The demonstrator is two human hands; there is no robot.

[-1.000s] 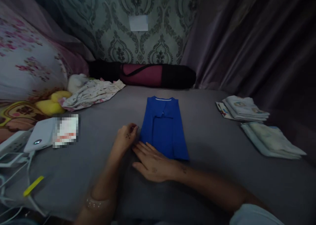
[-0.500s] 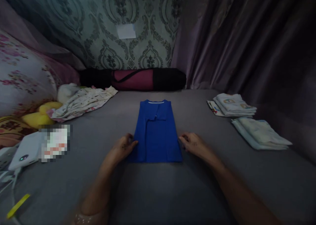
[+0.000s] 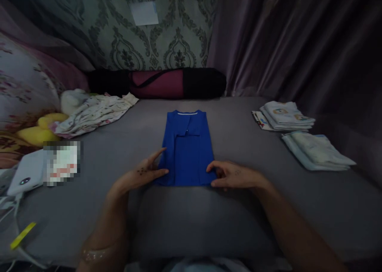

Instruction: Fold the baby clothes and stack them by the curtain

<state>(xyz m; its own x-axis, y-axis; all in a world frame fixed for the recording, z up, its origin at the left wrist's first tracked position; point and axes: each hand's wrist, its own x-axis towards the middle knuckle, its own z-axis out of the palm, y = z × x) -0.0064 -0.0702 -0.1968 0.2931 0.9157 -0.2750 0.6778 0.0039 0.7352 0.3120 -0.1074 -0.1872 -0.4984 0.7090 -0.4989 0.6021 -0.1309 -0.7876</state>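
Observation:
A blue garment (image 3: 187, 156), folded into a long rectangle, lies flat on the grey sheet with its neckline at the far end. At its lower left edge is my left hand (image 3: 146, 171), thumb and forefinger spread, the thumb resting on the cloth. My right hand (image 3: 231, 174) is at the lower right corner, its thumb and forefinger parted over the edge and its other fingers curled. Neither hand visibly grips the cloth.
Folded white cloths (image 3: 286, 115) and a pale folded cloth (image 3: 318, 150) lie at right. A black and maroon roll (image 3: 161, 84) lies along the wall. At left are a crumpled patterned cloth (image 3: 98, 115), a yellow plush (image 3: 38, 135) and a white device (image 3: 28, 172) with a cable.
Both hands have opened from a more closed shape at the garment's sides. My right hand has moved left onto its lower corner. The view has tilted down slightly.

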